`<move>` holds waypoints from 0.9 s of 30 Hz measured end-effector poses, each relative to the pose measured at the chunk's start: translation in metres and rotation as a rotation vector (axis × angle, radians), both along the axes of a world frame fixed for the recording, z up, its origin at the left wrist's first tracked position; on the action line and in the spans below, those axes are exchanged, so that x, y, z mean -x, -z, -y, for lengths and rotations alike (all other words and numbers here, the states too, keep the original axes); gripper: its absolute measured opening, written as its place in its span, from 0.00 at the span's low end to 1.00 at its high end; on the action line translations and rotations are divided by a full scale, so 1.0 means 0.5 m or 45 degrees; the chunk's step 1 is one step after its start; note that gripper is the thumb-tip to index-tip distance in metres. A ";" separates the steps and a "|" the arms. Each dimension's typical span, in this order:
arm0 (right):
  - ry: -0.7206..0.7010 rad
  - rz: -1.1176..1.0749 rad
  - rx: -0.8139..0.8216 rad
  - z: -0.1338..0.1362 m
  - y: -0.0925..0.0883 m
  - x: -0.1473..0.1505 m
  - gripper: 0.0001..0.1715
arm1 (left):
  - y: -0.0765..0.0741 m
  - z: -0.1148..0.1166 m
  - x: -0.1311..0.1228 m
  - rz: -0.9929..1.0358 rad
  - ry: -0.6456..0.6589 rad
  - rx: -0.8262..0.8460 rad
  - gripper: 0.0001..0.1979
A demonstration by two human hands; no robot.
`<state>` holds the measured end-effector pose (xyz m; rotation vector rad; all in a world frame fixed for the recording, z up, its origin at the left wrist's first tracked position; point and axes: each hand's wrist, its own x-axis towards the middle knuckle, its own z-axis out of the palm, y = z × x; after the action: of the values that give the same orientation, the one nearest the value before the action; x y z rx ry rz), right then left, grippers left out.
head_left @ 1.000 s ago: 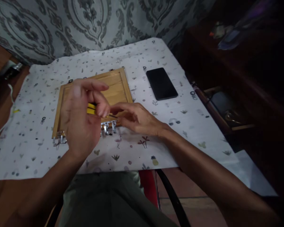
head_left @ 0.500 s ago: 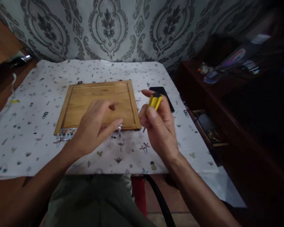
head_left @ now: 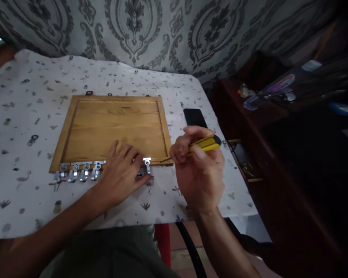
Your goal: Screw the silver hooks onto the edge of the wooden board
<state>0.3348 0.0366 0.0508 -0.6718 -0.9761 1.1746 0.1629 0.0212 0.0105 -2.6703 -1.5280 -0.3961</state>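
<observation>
A wooden panel [head_left: 118,123] with a raised frame lies flat on the table. Along its near edge runs a metal hook rail [head_left: 97,166] with several silver hooks. My left hand [head_left: 120,172] rests over the rail and the panel's near edge, fingers spread, thumb beside the rightmost hook [head_left: 147,166]; it covers the middle of the rail. In my right hand [head_left: 201,170] is a screwdriver [head_left: 205,144] with a yellow and black handle, closed in the fingers. Its thin dark shaft points left, the tip close to the panel's near right corner.
A black phone [head_left: 195,117] lies on the patterned white tablecloth [head_left: 26,116], right of the panel and behind my right hand. Beyond the table's right edge stand a dark red cabinet [head_left: 234,96], a plastic bottle [head_left: 281,85] and an open drawer [head_left: 249,170].
My left hand has come down onto the hook rail and panel edge. My right hand has turned the screwdriver so its shaft points left, and moved slightly right and nearer. The view has shifted.
</observation>
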 end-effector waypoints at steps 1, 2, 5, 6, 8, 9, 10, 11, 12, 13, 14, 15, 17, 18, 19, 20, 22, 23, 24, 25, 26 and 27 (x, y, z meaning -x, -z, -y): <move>0.002 -0.038 -0.018 -0.001 -0.002 0.006 0.08 | 0.001 0.000 0.000 0.013 0.003 -0.004 0.18; -0.001 -0.053 -0.036 -0.003 -0.004 0.012 0.13 | 0.001 0.000 0.000 0.031 0.003 -0.009 0.16; -0.049 -0.007 -0.049 -0.007 -0.007 0.021 0.28 | 0.004 0.001 -0.003 0.077 0.007 -0.019 0.15; -0.063 0.017 -0.035 -0.009 -0.007 0.022 0.31 | 0.004 0.002 -0.004 0.083 0.012 -0.024 0.15; -0.061 0.045 -0.016 -0.012 -0.005 0.022 0.33 | 0.006 0.004 -0.005 0.083 0.026 -0.032 0.15; -0.055 0.049 -0.022 -0.014 -0.004 0.022 0.34 | 0.007 0.006 -0.006 0.087 0.031 -0.036 0.14; -0.051 0.049 -0.030 -0.014 -0.001 0.022 0.35 | 0.007 0.007 -0.006 0.094 0.034 -0.040 0.15; -0.052 0.044 -0.045 -0.014 0.002 0.023 0.35 | 0.007 0.009 -0.005 0.106 0.035 -0.041 0.15; -0.054 0.034 -0.065 -0.013 0.006 0.024 0.35 | 0.007 0.009 -0.005 0.116 0.036 -0.039 0.16; -0.049 0.028 -0.071 -0.012 0.010 0.024 0.35 | 0.007 0.010 -0.004 0.123 0.038 -0.039 0.16; -0.037 0.025 -0.067 -0.009 0.013 0.025 0.34 | 0.006 0.010 -0.004 0.128 0.042 -0.039 0.17; -0.026 0.028 -0.058 -0.006 0.017 0.025 0.34 | 0.005 0.009 -0.003 0.128 0.049 -0.039 0.17; -0.031 0.038 -0.035 0.000 0.020 0.025 0.33 | 0.004 0.007 -0.002 0.125 0.070 -0.041 0.17; -0.046 0.043 -0.017 0.002 0.020 0.024 0.33 | 0.003 0.006 -0.001 0.123 0.081 -0.044 0.18; -0.072 0.050 -0.005 0.003 0.019 0.023 0.33 | 0.002 0.005 -0.001 0.121 0.089 -0.048 0.18; -0.105 0.057 -0.001 0.003 0.018 0.021 0.34 | 0.002 0.004 -0.001 0.118 0.094 -0.050 0.18; -0.149 0.078 0.032 0.001 0.015 0.019 0.35 | 0.001 0.004 -0.001 0.112 0.094 -0.058 0.18; -0.163 0.089 0.049 -0.001 0.015 0.019 0.35 | 0.001 0.004 -0.002 0.110 0.092 -0.060 0.19; -0.171 0.093 0.062 -0.002 0.015 0.019 0.35 | 0.001 0.005 -0.002 0.109 0.090 -0.058 0.19; -0.169 0.090 0.074 -0.003 0.017 0.019 0.35 | 0.001 0.005 -0.003 0.109 0.087 -0.052 0.18; -0.163 0.083 0.084 -0.003 0.020 0.019 0.35 | 0.001 0.006 -0.003 0.110 0.083 -0.046 0.18; -0.157 0.071 0.088 -0.003 0.023 0.020 0.35 | 0.001 0.007 -0.004 0.113 0.079 -0.039 0.17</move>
<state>0.3247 0.0382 0.0395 -0.7108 -1.0395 1.3083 0.1647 0.0179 0.0101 -2.7163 -1.4511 -0.5433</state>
